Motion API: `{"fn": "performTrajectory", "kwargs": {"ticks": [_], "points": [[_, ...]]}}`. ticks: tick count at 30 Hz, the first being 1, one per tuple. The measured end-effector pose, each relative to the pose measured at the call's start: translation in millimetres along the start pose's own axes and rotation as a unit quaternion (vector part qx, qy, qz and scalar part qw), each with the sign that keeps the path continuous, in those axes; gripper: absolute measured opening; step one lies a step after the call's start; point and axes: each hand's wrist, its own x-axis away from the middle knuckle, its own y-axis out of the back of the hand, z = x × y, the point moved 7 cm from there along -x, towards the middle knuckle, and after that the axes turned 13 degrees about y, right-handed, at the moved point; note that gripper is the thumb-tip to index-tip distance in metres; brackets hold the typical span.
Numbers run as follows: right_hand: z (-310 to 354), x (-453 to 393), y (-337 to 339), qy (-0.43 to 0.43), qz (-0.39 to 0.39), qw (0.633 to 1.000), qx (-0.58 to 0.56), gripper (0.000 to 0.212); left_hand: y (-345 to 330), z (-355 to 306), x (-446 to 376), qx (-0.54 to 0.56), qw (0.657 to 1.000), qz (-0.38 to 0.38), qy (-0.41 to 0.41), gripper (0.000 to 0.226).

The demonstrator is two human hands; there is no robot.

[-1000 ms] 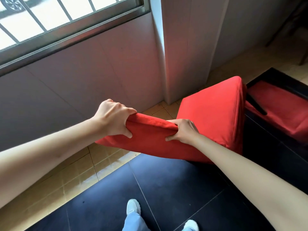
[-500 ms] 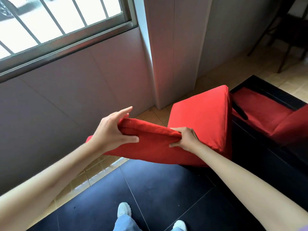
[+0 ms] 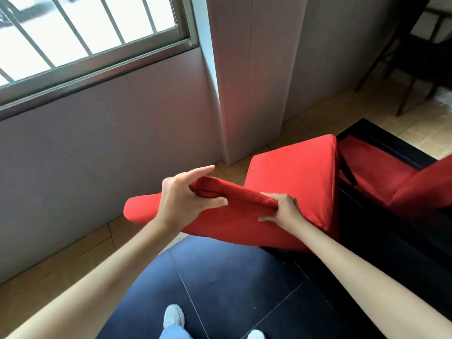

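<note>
Both hands fold a soft red cushion point(image 3: 293, 182) up off a black sofa frame point(image 3: 381, 260).

The cushion hangs above the dark floor point(image 3: 232, 277) near the wall, its right end at the frame's near left corner; whether it rests there is unclear. The left hand point(image 3: 181, 204) has a pinching grip on the doubled top edge, forefinger pointing free. The right hand point(image 3: 281, 211) has its grip curled over the same edge. It bends easily, so it looks light, padded and floppy, with cloth that gives good hold. Best held along the seamed edge, hands apart, or the free end sags.
</note>
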Motion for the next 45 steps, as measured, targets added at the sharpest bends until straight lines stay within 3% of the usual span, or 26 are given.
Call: {"fn": "performTrajectory", "kwargs": {"ticks": [7, 15, 18, 21, 26, 32, 37, 41, 45], "points": [[-2.8, 1.8, 23.0, 0.002, -0.01, 1.0, 0.006, 0.073, -14.7, -30.0, -13.3, -0.021, 0.999, 0.031, -0.035, 0.072], [2.2, 13.4, 39.7, 0.021, 0.011, 0.998, 0.061, 0.096, -33.5, -61.6, -2.3, -0.031, 0.995, 0.054, -0.078, 0.068], [-0.4, 19.9, 53.6, 0.015, -0.01, 0.998, 0.064, 0.092, -40.9, -74.5, 2.6, -0.029, 0.993, 0.08, -0.079, 0.086], [-6.2, 29.0, 66.4, 0.0, -0.022, 0.997, 0.069, 0.088, -49.5, -75.1, 7.0, -0.025, 0.981, 0.169, -0.094, 0.12], [-15.5, 41.8, 79.5, -0.022, -0.008, 0.997, 0.067, 0.086, -49.5, -49.9, 15.1, -0.028, 0.977, 0.191, -0.091, 0.132], [-24.3, 65.1, 101.3, -0.059, 0.021, 0.993, 0.098, 0.107, -77.5, -71.8, 22.9, -0.055, 0.977, 0.168, -0.119, 0.129], [-11.8, 91.0, 132.6, -0.059, 0.017, 0.991, 0.116, 0.128, -104.0, -92.3, 35.9, -0.087, 0.954, 0.227, -0.175, 0.132], [18.3, 107.8, 160.3, -0.031, -0.006, 0.993, 0.116, 0.139, -102.9, -59.0, 24.1, -0.21, 0.935, 0.236, -0.16, 0.132], [39.0, 129.0, 182.4, -0.022, -0.063, 0.997, 0.048, 0.138, -104.7, -46.0, 22.0, -0.24, 0.927, 0.237, -0.166, 0.128]]}}
